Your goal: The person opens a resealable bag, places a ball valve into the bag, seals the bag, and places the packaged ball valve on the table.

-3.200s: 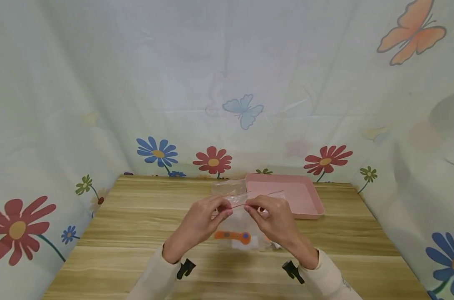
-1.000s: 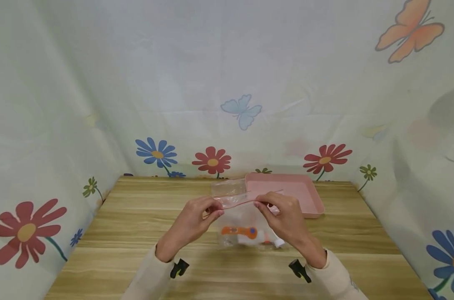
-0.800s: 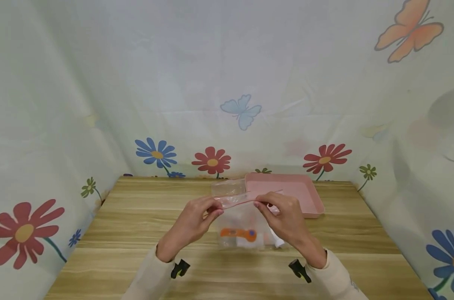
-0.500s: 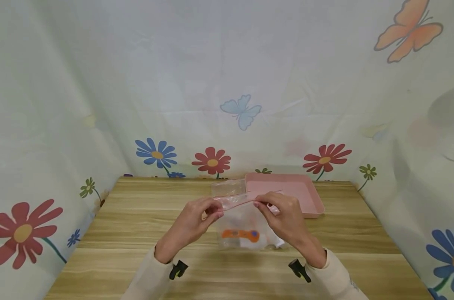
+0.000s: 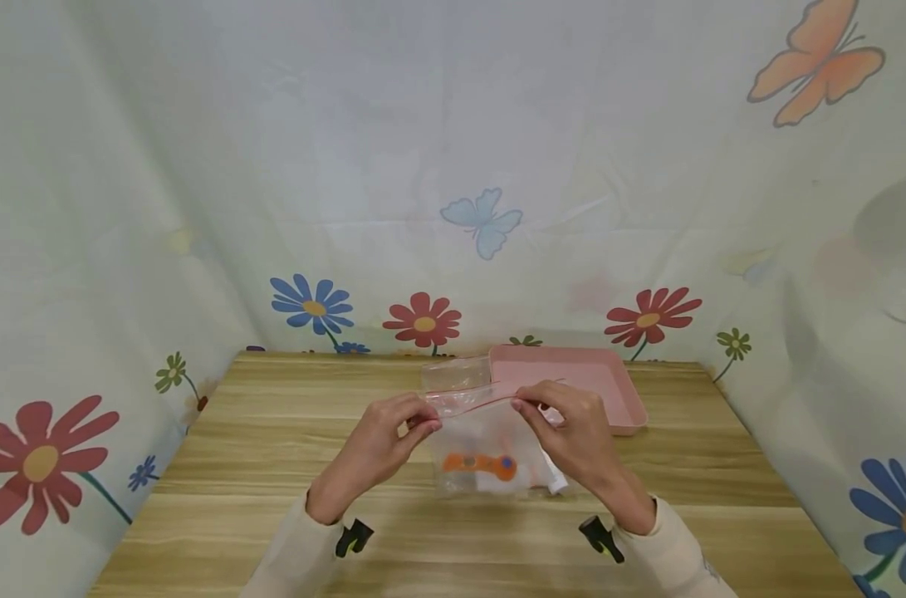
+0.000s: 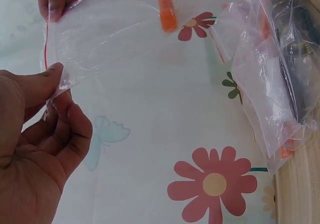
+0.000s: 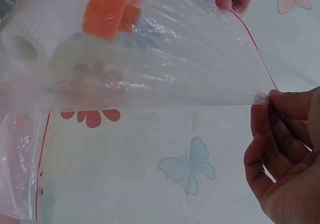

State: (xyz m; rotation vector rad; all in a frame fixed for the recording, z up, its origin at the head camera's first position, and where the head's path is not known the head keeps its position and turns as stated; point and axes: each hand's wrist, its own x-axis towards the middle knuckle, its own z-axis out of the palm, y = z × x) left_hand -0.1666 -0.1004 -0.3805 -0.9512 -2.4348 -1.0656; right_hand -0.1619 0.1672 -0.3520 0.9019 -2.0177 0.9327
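A clear zip bag (image 5: 471, 433) with a red seal line hangs between both hands over the table. My left hand (image 5: 384, 438) pinches its left top corner between thumb and fingers. At the right top corner my right hand (image 5: 575, 425) pinches the same edge, so the seal line is stretched between the hands. Low in the bag lies an orange handle-like piece (image 5: 482, 465) with a blue dot. The right wrist view shows an orange piece with a round end (image 7: 102, 13) and a white hollow roll (image 7: 27, 39) in the bag.
A pink tray (image 5: 609, 386) stands at the back right of the wooden table (image 5: 296, 432). Other clear bags (image 5: 453, 374) lie left of the tray; in the left wrist view, a filled bag (image 6: 265, 84) holds dark and white things. A floral curtain (image 5: 348, 166) hangs behind.
From close together at the middle of the seal, my hands have moved apart to the bag's two top corners. In the last second they have spread slightly further, and the bag's contents swing a little.
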